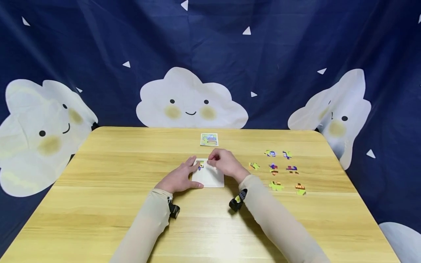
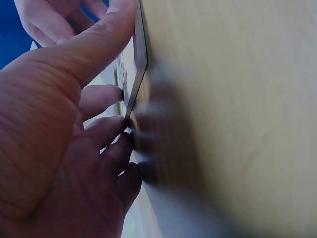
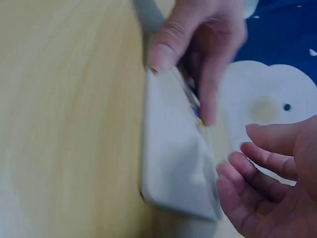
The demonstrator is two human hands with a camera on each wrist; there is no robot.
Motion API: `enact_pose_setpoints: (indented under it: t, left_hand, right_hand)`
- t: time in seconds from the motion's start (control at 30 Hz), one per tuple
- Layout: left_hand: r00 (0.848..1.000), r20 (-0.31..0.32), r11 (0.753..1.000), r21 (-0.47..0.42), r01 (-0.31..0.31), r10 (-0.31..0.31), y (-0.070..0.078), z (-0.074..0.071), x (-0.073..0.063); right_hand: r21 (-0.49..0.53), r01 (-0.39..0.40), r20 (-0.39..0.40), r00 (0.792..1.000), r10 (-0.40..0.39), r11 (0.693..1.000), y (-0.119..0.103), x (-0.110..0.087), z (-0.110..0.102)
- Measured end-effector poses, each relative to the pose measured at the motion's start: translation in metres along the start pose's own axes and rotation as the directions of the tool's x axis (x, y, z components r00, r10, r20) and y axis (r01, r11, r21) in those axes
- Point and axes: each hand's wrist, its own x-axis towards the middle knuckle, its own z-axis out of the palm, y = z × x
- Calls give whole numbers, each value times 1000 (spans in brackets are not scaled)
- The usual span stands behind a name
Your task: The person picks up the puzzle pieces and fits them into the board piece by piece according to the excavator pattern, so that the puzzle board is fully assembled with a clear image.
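A white square puzzle tray (image 1: 210,179) lies on the table before me. One small colourful puzzle piece (image 1: 201,165) sits in its far left corner. My left hand (image 1: 180,177) holds the tray's left side, thumb at the near edge, index finger at the piece. In the left wrist view its other fingertips (image 2: 131,181) rest along the edge on the table. My right hand (image 1: 226,163) is over the tray's far right corner with fingers bent. The right wrist view shows its thumb and fingers (image 3: 247,166) slightly apart, with nothing visible between them.
Several loose puzzle pieces (image 1: 276,186) lie spread out on the right of the wooden table (image 1: 98,204). A picture card (image 1: 209,139) lies beyond the tray. A dark blue curtain (image 1: 210,47) with clouds hangs behind the table.
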Motion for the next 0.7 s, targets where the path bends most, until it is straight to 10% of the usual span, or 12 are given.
enact_pose_setpoints:
  t: [0.3, 0.7]
  left_hand:
    - [1000, 1, 1000, 27, 3, -3, 1, 1, 0]
    - [1000, 20, 999, 40, 17, -18, -1, 0, 0]
  right_hand:
    - [-72, 84, -161, 982, -95, 994, 40, -29, -84]
    - [-261, -100, -136, 988, 66, 960, 106, -59, -169]
